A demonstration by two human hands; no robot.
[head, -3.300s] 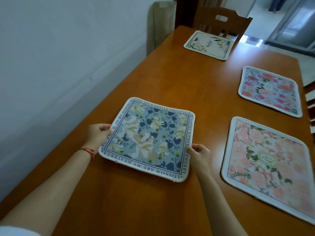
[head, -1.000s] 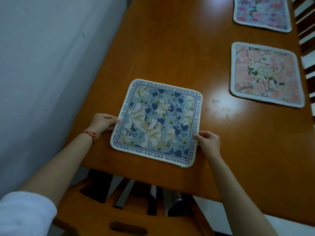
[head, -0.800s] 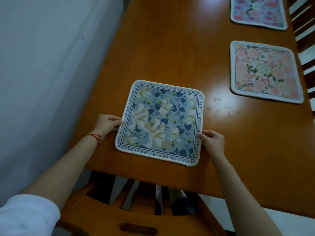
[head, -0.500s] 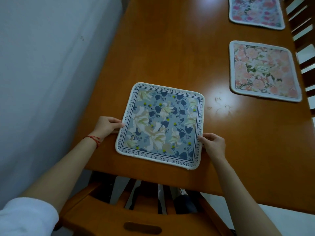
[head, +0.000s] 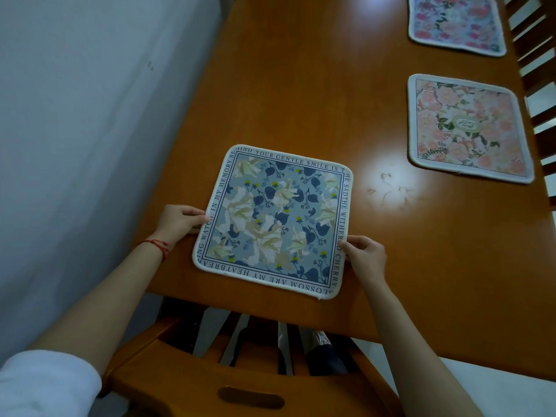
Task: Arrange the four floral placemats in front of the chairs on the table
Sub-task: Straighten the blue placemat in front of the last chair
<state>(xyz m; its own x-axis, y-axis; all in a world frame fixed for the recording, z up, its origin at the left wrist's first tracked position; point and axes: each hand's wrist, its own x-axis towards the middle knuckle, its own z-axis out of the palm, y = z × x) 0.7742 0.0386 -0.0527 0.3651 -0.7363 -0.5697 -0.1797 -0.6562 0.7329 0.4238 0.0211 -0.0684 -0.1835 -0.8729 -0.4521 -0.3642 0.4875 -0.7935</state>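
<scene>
Blue placemat lies flat near the table edge, above a chair. Left hand and right hand pinch its side edges. Farther right of the grip lie a pink placemat, then a darker placemat.

We see two bare forearms ending in a left hand and a right hand. A thin red string bracelet circles our left wrist. A white sleeve covers the left upper arm at the near left corner.
</scene>
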